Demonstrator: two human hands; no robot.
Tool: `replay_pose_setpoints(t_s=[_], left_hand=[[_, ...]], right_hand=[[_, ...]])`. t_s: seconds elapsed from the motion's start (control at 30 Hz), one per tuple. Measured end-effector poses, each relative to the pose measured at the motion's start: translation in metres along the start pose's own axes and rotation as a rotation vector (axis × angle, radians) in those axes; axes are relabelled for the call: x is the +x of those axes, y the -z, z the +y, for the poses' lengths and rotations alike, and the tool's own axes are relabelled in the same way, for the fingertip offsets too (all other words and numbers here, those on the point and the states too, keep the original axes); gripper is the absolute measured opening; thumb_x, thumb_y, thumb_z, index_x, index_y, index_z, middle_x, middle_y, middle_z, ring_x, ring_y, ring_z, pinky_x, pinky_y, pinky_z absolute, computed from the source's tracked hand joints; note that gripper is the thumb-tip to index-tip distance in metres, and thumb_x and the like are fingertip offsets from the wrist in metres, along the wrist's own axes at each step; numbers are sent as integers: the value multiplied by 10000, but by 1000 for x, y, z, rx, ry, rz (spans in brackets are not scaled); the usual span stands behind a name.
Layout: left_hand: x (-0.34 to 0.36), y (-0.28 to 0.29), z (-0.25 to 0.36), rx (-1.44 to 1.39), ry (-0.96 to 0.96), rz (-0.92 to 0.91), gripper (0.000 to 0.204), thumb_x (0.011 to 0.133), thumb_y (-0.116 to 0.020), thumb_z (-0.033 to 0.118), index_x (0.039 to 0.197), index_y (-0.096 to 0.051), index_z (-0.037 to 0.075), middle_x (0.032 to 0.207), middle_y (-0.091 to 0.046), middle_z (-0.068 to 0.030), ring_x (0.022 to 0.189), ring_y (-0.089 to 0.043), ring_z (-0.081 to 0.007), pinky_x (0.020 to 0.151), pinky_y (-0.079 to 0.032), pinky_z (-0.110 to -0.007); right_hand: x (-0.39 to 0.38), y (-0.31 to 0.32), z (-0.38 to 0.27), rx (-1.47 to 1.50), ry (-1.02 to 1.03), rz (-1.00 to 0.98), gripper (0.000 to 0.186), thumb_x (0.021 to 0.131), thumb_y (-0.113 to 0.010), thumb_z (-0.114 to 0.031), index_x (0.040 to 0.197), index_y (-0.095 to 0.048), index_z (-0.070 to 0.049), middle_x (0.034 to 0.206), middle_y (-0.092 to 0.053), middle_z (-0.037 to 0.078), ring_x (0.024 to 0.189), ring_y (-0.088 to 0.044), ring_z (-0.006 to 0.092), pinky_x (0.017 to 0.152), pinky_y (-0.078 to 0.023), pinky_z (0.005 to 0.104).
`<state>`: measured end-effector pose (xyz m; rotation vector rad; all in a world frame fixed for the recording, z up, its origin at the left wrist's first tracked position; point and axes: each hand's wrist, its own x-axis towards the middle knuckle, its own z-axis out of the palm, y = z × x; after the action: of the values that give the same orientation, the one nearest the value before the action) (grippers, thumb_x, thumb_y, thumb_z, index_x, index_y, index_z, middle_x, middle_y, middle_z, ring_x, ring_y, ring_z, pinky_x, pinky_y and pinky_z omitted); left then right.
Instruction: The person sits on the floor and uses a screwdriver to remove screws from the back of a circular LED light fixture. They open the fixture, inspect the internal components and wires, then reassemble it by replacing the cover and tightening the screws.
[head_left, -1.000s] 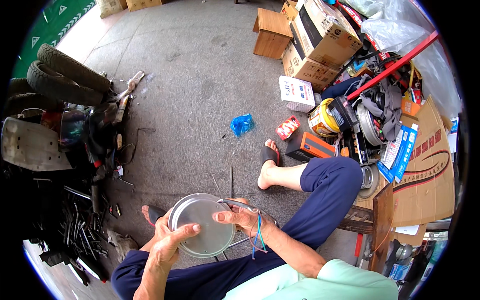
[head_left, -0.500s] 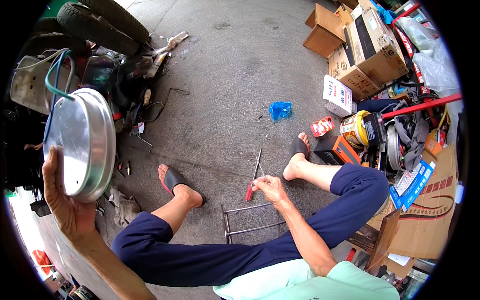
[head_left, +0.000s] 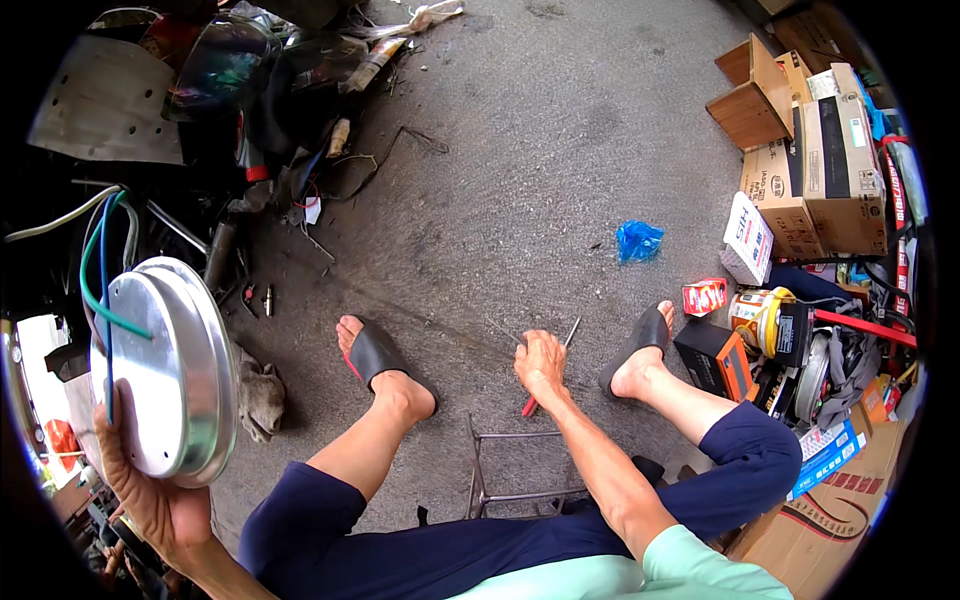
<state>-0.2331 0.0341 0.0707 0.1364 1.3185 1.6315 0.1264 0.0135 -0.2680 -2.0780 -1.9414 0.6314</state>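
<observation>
My left hand [head_left: 165, 490] grips the lower edge of a round silver metal wheel hub [head_left: 150, 385], held up at the left with its flat face tilted toward me. Green, blue and pale wires [head_left: 105, 240] come out of the hub and loop upward. In front of my knees, low over the floor, my right hand [head_left: 541, 365] is closed on a thin metal rod [head_left: 503, 331] pointing up and left. Its other end is hidden in the fist. A red-handled screwdriver [head_left: 530, 406] lies on the floor, partly covered by that hand.
A metal-framed stool [head_left: 515, 435] stands between my legs. Crumpled blue plastic [head_left: 639, 240] lies on the floor ahead. Cardboard boxes [head_left: 845, 160], a dark orange-striped box [head_left: 715, 357] and a yellow tub [head_left: 758, 315] crowd the right. Clutter and a grey rag [head_left: 260, 395] lie left.
The view has swung left, so the floor and boxes sit farther right. The hub is lower in the picture. My right hand has shifted over the screwdriver, and its rod points more to the left.
</observation>
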Motion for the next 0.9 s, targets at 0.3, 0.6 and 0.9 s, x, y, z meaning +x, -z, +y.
replay_pose_setpoints(t_s=[0.3, 0.6, 0.9], left_hand=[[15, 12, 4, 62, 122, -118, 329, 884, -577, 227, 1173, -577, 70, 1198, -587, -21, 1059, -567, -128, 965, -437, -333], [38, 18, 12, 62, 139, -129, 324, 879, -585, 227, 1165, -583, 77, 1179, -595, -18, 1088, -548, -129, 1003, -396, -325], [35, 27, 13, 27, 163, -43, 356, 890, -564, 220, 1214, -547, 72, 1210, -576, -21, 1090, -548, -159, 991, -404, -340]], right_hand=[[30, -52, -75, 288, 9, -367, 202, 780, -643, -197, 913, -621, -46, 846, -624, 139, 777, -615, 307, 691, -484, 398], [39, -81, -97, 131, -15, -369, 61, 731, -576, -73, 780, -561, -41, 793, -587, 172, 755, -590, 385, 650, -474, 475], [47, -82, -103, 183, -103, -349, 117, 718, -596, -127, 799, -583, -43, 798, -620, 156, 750, -603, 361, 657, -478, 459]])
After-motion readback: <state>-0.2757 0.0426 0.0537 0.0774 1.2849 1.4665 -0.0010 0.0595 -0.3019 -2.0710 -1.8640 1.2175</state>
